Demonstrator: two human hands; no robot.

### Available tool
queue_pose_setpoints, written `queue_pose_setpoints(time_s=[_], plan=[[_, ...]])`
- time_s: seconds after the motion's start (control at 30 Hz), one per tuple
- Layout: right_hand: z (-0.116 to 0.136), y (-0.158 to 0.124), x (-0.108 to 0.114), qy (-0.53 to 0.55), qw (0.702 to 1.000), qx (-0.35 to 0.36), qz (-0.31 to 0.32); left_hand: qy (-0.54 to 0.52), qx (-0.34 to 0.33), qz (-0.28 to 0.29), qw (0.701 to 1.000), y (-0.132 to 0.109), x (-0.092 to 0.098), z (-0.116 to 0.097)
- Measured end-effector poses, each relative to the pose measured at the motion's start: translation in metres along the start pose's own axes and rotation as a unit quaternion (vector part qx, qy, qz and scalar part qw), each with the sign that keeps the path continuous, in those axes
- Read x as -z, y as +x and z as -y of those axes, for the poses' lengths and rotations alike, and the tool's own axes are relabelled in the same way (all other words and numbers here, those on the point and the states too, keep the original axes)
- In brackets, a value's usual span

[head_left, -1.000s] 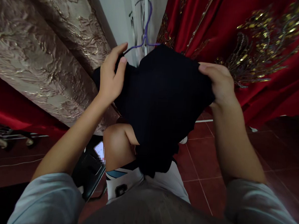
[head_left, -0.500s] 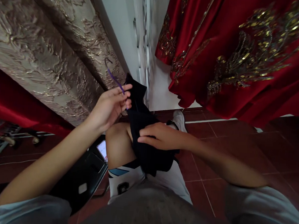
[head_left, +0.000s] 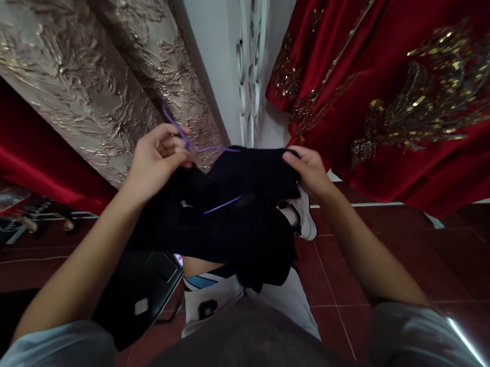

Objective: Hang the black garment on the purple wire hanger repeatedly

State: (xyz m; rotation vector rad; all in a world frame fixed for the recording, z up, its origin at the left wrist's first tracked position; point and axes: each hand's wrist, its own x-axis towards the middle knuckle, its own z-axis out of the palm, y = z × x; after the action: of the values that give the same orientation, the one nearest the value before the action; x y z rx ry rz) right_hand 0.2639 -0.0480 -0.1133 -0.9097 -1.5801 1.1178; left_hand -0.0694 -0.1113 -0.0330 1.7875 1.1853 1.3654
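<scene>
A thin purple wire clothes hanger [head_left: 214, 148] is gripped near its neck by my left hand [head_left: 155, 158], hook end pointing up and left. Its upper arm runs to the top edge of a dark, nearly black garment [head_left: 246, 233]. Another straight purple length shows across the cloth lower down. My right hand [head_left: 310, 168] pinches the garment's upper right edge between thumb and fingers, so the fabric spans the space between both hands. The rest of the garment drapes over my lap. What kind of garment it is, I cannot make out.
Red dresses with gold sequins [head_left: 419, 105] hang at the right, and beige textured fabric [head_left: 81, 74] hangs at the left. A white metal rack [head_left: 250, 67] stands between them. Beside my left leg is a black surface [head_left: 129, 304] with a phone [head_left: 178, 259] partly covered.
My right hand has moved up and right from the lap to the garment's top edge. The cloth is now spread wider, covering the knee. My left hand with the hanger has shifted left.
</scene>
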Motion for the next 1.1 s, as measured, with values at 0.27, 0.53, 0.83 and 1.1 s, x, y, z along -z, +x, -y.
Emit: queue_pose_setpoints(time_s=[0.27, 0.53, 0.83, 1.1], plan=[[0.043, 0.068, 0.024, 0.044, 0.965, 0.103, -0.236, 0.274, -0.235, -0.188, 0.913, -0.032, -0.030, 0.025], [0.042, 0.041, 0.027, 0.097, 0.943, 0.153, -0.279, 0.410, -0.172, 0.082, 0.892, -0.047, -0.086, 0.049], [0.049, 0.072, 0.027, 0.190, 0.910, 0.168, -0.329, 0.258, -0.150, -0.039, 0.954, -0.048, -0.124, 0.052], [0.007, 0.000, 0.031, 0.149, 0.908, 0.159, -0.357, 0.137, -0.191, -0.196, 0.952, -0.082, -0.138, 0.046]])
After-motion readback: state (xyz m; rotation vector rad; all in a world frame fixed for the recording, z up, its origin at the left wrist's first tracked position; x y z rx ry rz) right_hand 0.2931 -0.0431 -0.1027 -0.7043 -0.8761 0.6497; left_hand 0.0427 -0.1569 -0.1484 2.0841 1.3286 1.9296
